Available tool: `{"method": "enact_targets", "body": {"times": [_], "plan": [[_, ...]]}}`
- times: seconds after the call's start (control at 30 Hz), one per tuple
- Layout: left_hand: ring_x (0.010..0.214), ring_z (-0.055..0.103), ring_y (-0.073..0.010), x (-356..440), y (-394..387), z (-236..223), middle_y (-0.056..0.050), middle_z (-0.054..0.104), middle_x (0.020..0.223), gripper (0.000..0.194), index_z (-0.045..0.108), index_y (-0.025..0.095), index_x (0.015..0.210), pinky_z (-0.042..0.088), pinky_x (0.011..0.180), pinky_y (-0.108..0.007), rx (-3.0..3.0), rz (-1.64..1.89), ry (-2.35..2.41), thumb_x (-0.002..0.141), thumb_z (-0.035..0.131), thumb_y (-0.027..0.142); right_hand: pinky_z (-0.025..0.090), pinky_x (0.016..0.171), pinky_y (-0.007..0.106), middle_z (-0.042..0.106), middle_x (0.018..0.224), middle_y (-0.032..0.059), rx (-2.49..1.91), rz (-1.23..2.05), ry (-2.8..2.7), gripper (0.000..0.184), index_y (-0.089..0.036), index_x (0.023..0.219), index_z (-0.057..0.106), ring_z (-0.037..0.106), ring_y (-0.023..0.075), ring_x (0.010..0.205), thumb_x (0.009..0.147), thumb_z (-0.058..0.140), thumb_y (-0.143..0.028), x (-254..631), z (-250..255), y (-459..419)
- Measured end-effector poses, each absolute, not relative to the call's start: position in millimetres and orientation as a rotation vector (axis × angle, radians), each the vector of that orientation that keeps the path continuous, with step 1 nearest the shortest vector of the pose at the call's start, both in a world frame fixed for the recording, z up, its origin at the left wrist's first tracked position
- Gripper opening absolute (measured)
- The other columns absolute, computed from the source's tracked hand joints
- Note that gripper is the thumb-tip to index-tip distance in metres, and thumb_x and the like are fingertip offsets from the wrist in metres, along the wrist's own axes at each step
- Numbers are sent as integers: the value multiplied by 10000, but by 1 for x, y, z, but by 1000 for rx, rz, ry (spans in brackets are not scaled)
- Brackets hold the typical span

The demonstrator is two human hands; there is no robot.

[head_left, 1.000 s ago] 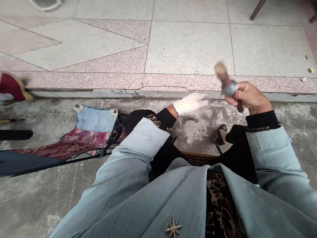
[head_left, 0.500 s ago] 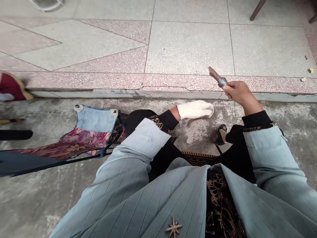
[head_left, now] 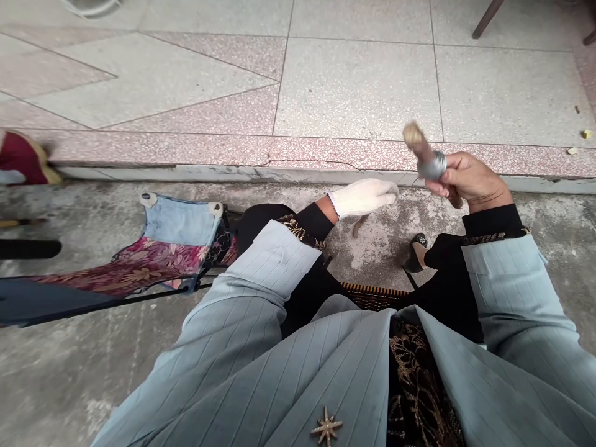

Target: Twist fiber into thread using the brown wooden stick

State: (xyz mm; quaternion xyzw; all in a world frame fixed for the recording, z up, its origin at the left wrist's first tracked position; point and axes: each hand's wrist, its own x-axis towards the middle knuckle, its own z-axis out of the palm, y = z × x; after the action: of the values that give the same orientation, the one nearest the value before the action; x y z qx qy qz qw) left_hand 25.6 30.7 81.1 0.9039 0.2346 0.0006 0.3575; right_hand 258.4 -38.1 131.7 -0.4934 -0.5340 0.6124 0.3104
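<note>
My right hand (head_left: 470, 177) is bare and closed around a short brown wooden stick (head_left: 421, 148) with a coil of grey wire (head_left: 433, 166) wound round its middle. The stick's pale, rough end points up and left, and its other end shows below my fingers. It is slightly blurred. On my left hand (head_left: 363, 198) is a white knitted glove, with the fingers curled together. From under the palm sticks out a brown, curved, stick-like piece (head_left: 358, 227); the rest of it is hidden by the glove. The two hands are apart.
A raised tiled step (head_left: 354, 87) runs across in front of me. To my left stands a folding chair with floral fabric (head_left: 162, 261), and beyond it a red shoe (head_left: 23, 158). A dark furniture leg (head_left: 487, 18) stands at the far right. Small yellow scraps (head_left: 586, 133) lie on the tiles.
My right hand has moved slightly right and turned, lifting the stick's end toward me so its pale tip shows. My gloved left hand has shifted a little up and left.
</note>
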Motion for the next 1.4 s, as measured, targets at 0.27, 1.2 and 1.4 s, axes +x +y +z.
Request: {"method": "enact_targets", "body": {"times": [0.27, 1.2, 1.4], "plan": [[817, 611, -186, 31, 20, 80, -44, 693, 960, 352, 628, 209, 1117, 366, 678, -283, 2490, -162, 564, 970, 350, 367, 374, 465, 222, 537, 625, 12, -1620, 1196, -1128, 354, -161, 786, 603, 453, 90, 503, 800, 711, -499, 254, 92, -19], [796, 580, -181, 27, 23, 68, -54, 672, 946, 333, 622, 179, 1034, 350, 669, -285, 2338, -55, 535, 954, 364, 374, 359, 508, 256, 534, 641, 13, -1608, 1299, -1269, 376, -155, 818, 633, 446, 101, 529, 767, 722, -517, 249, 93, -20], [745, 591, -192, 24, 23, 66, -75, 678, 899, 364, 646, 183, 1034, 324, 626, -297, 2548, -99, 583, 968, 345, 376, 337, 567, 284, 581, 649, 26, -2155, 1196, -2003, 316, -164, 794, 695, 499, 145, 594, 793, 664, -478, 247, 83, -9]]}}
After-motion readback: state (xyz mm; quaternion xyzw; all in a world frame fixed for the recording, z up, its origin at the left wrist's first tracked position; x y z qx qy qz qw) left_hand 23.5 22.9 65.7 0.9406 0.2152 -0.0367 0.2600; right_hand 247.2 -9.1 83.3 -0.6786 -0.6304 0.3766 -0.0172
